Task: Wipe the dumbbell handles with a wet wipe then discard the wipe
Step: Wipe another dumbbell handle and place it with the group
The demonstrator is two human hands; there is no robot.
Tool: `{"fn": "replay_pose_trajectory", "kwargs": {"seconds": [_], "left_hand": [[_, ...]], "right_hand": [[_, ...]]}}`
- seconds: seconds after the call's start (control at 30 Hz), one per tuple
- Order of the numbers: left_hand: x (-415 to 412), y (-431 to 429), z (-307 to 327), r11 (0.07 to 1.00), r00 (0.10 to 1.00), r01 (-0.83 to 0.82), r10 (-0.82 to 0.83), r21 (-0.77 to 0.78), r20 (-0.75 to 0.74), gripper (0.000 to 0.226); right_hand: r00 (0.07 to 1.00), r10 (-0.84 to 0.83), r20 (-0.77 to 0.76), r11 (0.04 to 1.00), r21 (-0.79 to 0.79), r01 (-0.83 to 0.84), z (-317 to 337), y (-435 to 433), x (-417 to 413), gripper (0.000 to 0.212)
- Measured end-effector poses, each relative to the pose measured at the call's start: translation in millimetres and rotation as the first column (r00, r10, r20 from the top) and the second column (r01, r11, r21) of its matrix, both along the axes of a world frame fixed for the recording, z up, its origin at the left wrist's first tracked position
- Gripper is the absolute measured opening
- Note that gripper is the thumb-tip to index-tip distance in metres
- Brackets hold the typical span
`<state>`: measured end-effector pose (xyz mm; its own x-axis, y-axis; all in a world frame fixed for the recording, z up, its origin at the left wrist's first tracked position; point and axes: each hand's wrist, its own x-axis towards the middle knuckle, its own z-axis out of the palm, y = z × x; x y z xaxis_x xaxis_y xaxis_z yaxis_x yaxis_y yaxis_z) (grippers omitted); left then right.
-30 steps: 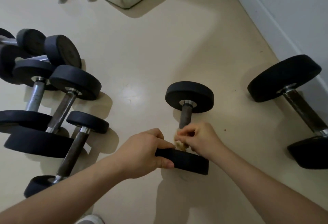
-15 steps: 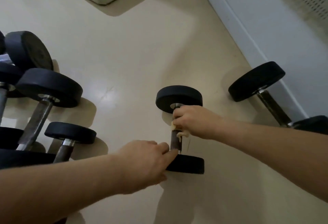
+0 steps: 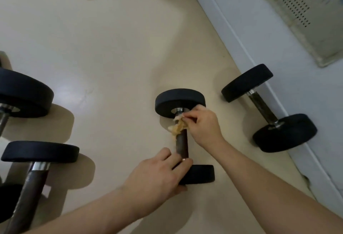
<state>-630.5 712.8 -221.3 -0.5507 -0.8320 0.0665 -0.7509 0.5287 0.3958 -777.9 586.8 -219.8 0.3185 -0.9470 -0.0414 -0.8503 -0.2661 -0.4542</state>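
Dumbbell (image 3: 182, 146) on floor (image 3: 111, 66), long axis 12–6 o'clock. Right hand (image 3: 203, 128) grip pinches wet wipe (image 3: 177, 127) at 12 o'clock end of handle (image 3: 181, 151); left hand (image 3: 157, 176) grip clamps 6 o'clock plate (image 3: 199, 174). Bare handle lies toward 6 o'clock

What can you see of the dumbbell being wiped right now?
The dumbbell lies on the pale floor, pointing away from the camera. Two black, rubber-looking round heads join a dark handle with shiny metal collars. The right hand pinches a crumpled yellowish wet wipe against the handle beside the far head. The left hand grips the near head.
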Motion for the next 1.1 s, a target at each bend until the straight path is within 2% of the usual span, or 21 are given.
{"fn": "replay_pose_trajectory", "kwargs": {"seconds": [0.1,0.17,0.23,0.27,0.4,0.53,0.57,0.67,0.7,0.77,0.83,0.87,0.97,1.0,1.1], "left_hand": [[0.7,3.4,-1.1,0.998,0.998,-0.065,0.066,0.023,-0.024,0.061],[5.2,9.0,-1.8,0.992,0.993,-0.108,0.111,0.061,-0.038,0.064],[13.3,13.8,-6.3,0.988,0.988,-0.140,0.144,0.070,-0.059,0.065],[18.0,16.4,-8.4,0.984,0.985,-0.156,0.162,0.082,-0.067,0.064],[34.6,27.4,-5.7,0.955,0.970,-0.216,0.234,0.202,-0.072,0.069],[51.5,29.8,-6.8,0.960,0.973,-0.216,0.226,0.176,-0.037,0.060],[54.9,28.8,-5.1,0.960,0.974,-0.216,0.224,0.177,-0.027,0.054],[62.1,27.2,2.4,0.947,0.971,-0.232,0.237,0.220,0.005,0.051],[63.5,27.9,4.6,0.943,0.971,-0.227,0.238,0.242,-0.018,0.048],[66.4,29.3,8.5,0.937,0.968,-0.206,0.238,0.281,-0.083,0.044],[67.9,29.2,9.1,0.940,0.974,-0.184,0.214,0.286,-0.075,0.052],[67.5,29.1,9.1,0.944,0.978,-0.180,0.202,0.275,-0.056,0.054],[67.4,27.9,11.0,0.943,0.980,-0.185,0.199,0.276,-0.022,0.054],[69.0,27.7,10.6,0.944,0.979,-0.194,0.204,0.268,-0.012,0.056],[73.9,29.9,13.3,0.957,0.982,-0.184,0.189,0.224,0.000,0.045]], "right_hand": [[0.993,-0.095,0.068,0.995,-0.001,0.096,-2.2,13.1,1.8,0.013],[0.995,-0.038,0.096,0.995,0.100,0.028,0.5,33.6,-1.0,0.013],[0.997,0.058,0.060,0.984,0.165,-0.067,3.0,27.6,2.7,0.013],[0.996,0.082,0.047,0.984,0.152,-0.088,2.5,17.0,7.5,0.013],[0.989,-0.019,0.149,0.997,0.082,0.007,-4.8,13.9,21.0,0.012],[0.974,0.186,0.131,0.957,0.201,-0.210,-1.5,36.3,20.2,0.012],[0.973,0.200,0.114,0.965,0.152,-0.215,-2.2,25.6,24.8,0.012],[0.981,0.088,0.174,0.996,-0.021,-0.086,-12.3,2.6,36.6,0.011],[0.978,0.057,0.200,0.998,-0.011,-0.055,-14.7,9.6,36.3,0.010],[0.972,0.112,0.208,0.988,0.081,-0.132,-12.9,30.7,28.1,0.009],[0.968,0.178,0.178,0.956,0.203,-0.213,-8.9,34.4,23.4,0.010],[0.968,0.176,0.178,0.958,0.196,-0.210,-8.5,25.8,25.3,0.010],[0.951,0.014,0.308,0.997,0.068,-0.036,-13.1,3.5,36.5,0.011],[0.941,-0.035,0.337,0.998,0.069,0.013,-15.1,8.7,38.1,0.010],[0.931,-0.100,0.351,0.967,0.254,0.008,-15.9,38.4,27.6,0.010]]}}
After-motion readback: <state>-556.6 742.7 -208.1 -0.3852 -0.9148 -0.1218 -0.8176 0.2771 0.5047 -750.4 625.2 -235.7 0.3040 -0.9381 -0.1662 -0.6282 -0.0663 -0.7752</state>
